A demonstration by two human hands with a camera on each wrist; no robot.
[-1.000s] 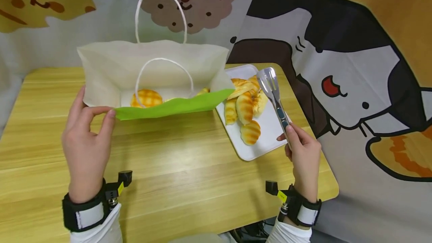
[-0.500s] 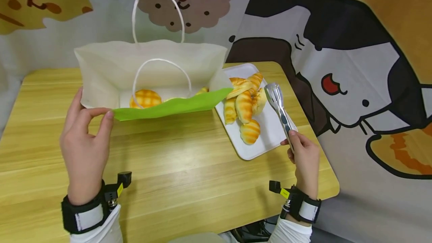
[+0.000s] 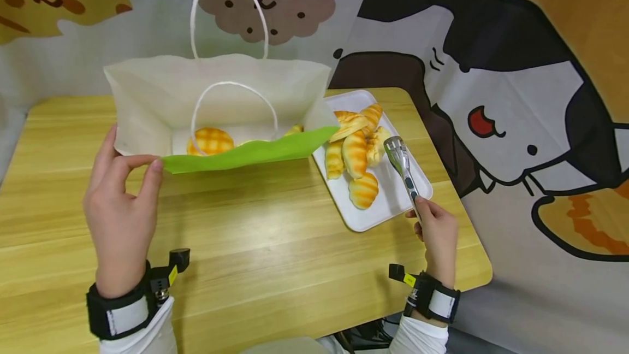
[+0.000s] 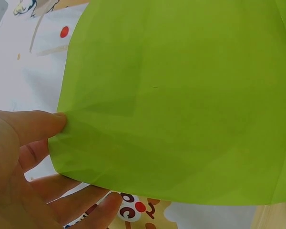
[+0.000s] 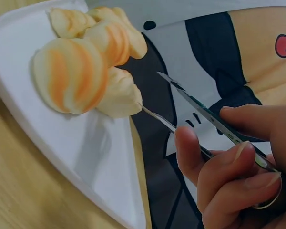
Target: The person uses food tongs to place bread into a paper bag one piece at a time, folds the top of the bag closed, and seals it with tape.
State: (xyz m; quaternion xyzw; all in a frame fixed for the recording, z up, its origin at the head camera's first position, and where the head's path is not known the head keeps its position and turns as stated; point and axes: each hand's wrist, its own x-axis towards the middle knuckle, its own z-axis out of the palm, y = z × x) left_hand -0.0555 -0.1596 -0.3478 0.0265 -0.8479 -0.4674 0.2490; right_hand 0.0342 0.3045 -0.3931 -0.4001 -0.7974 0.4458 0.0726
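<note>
My left hand (image 3: 120, 201) pinches the front left corner of a paper bag (image 3: 216, 92), white inside with a green front (image 4: 181, 95) and white rope handles. The bag's mouth gapes toward me. Inside lies a round bread with a grid pattern (image 3: 212, 141), and other pale pieces are partly hidden by the front edge. My right hand (image 3: 434, 231) holds metal tongs (image 3: 400, 163), their tips apart with nothing between them, over the right side of a white tray (image 3: 363, 222). Several bread pieces are piled on this tray, among them a striped roll (image 3: 363, 191) nearest me.
The bag and tray stand side by side on a wooden table (image 3: 255, 266). A cloth with cartoon figures (image 3: 506, 97) hangs behind the table and along its right side. The table's right edge runs close beside the tray and my right hand.
The tongs first moved right, away from the bread pile, and their tips came lower and nearer to me. My left hand keeps its pinch on the bag's corner.
</note>
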